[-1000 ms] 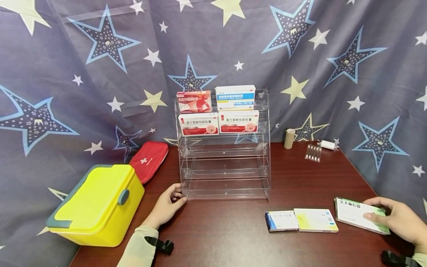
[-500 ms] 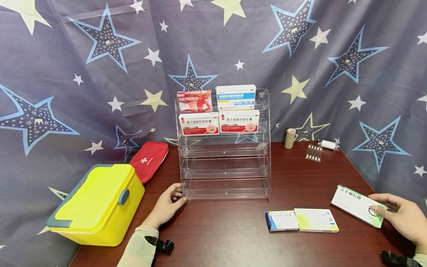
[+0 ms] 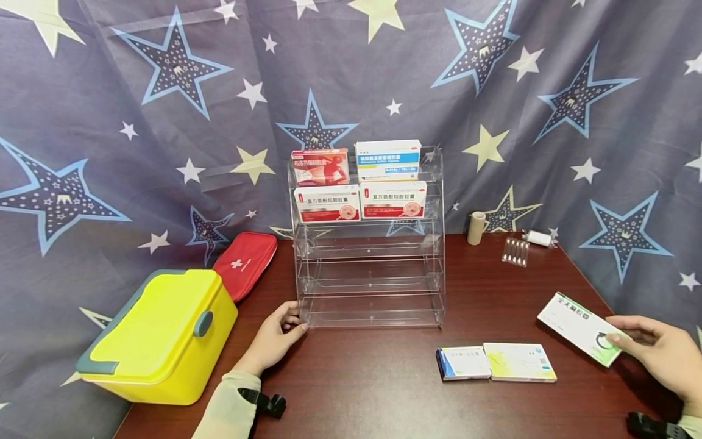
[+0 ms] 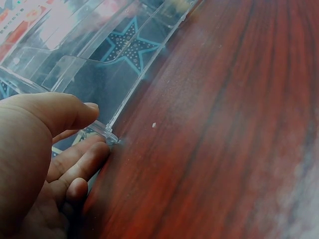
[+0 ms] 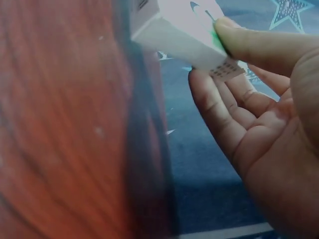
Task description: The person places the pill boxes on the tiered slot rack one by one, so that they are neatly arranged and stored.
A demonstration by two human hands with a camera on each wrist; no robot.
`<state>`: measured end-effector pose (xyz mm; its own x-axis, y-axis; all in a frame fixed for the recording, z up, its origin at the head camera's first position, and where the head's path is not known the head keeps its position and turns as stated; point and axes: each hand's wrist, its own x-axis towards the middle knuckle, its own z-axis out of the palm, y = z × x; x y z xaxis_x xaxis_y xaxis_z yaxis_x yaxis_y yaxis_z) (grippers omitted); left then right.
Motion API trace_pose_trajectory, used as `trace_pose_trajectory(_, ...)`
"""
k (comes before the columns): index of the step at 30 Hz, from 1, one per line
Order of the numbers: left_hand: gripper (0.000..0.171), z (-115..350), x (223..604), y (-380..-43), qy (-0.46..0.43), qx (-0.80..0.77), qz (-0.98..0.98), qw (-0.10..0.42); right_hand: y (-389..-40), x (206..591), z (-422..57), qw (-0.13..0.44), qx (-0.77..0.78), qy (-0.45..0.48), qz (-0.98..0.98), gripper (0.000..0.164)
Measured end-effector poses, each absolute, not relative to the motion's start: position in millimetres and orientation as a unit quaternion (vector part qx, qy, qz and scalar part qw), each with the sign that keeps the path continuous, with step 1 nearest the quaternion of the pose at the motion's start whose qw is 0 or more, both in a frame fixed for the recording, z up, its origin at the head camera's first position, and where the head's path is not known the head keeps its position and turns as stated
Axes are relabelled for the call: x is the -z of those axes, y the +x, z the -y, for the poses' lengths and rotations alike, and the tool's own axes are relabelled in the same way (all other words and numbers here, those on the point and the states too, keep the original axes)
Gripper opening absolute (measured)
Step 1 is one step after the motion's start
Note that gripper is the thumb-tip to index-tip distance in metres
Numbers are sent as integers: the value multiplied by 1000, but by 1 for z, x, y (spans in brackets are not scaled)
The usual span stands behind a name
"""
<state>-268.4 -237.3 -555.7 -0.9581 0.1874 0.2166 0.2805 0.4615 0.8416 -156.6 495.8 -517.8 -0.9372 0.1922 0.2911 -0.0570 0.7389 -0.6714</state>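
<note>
My right hand (image 3: 652,350) pinches one end of a white and green medicine box (image 3: 578,329) between thumb and fingers. In the right wrist view the box (image 5: 179,37) is raised off the table, thumb on its printed face and fingertips underneath. My left hand (image 3: 276,338) grips the lower left front corner of a clear acrylic display rack (image 3: 370,317); in the left wrist view the thumb (image 4: 82,113) and fingers lie on either side of its edge. A red medicine box (image 3: 320,167) and a blue and white one (image 3: 387,160) stand on the rack's top tier, above two red and white boxes (image 3: 392,200).
A blue and white box (image 3: 465,363) and a yellow and white box (image 3: 520,362) lie flat, front right. On the left are a yellow lidded bin (image 3: 159,335) and a red first-aid pouch (image 3: 245,265). A cardboard tube (image 3: 475,228) and blister pack (image 3: 515,252) sit back right.
My right hand has lifted the white and green medicine box and shifted it slightly left and up, tilting it. The left hand stays at the rack's corner.
</note>
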Motion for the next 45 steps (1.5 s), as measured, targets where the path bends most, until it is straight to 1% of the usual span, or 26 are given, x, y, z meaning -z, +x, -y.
trace_pose_trajectory(6,45,238,555,-267,-136,503,852,45,-161,491,-477,187,-343,-14,920,31)
trace_pose_trajectory(9,45,238,555,-267,-137,503,852,45,-166,465,-458,207,-329,9,921,29)
trace_pose_trajectory(11,45,238,556,-267,-139,502,853,44,-171,444,-442,231,-322,35,917,28)
trace_pose_trajectory(16,46,237,554,-267,-135,495,857,46,-193,385,-397,308,-323,122,887,34)
trace_pose_trajectory(18,47,237,553,-266,-136,493,858,47,-204,362,-375,330,-320,157,874,38)
trace_pose_trajectory(21,47,238,552,-266,-137,491,859,47,-222,334,-338,339,-325,210,857,41)
trace_pose_trajectory(24,48,238,553,-266,-136,492,858,46,-244,317,-298,335,-339,256,841,38)
trace_pose_trajectory(28,48,238,553,-268,-138,495,856,45,-277,313,-247,320,-347,291,832,29)
trace_pose_trajectory(34,46,238,554,-267,-137,499,855,45,-316,325,-177,276,-334,313,845,24)
trace_pose_trajectory(40,46,237,552,-267,-138,497,855,46,-337,335,-128,247,-303,312,866,19)
trace_pose_trajectory(45,47,237,553,-266,-137,496,856,44,-345,345,-102,241,-299,330,862,18)
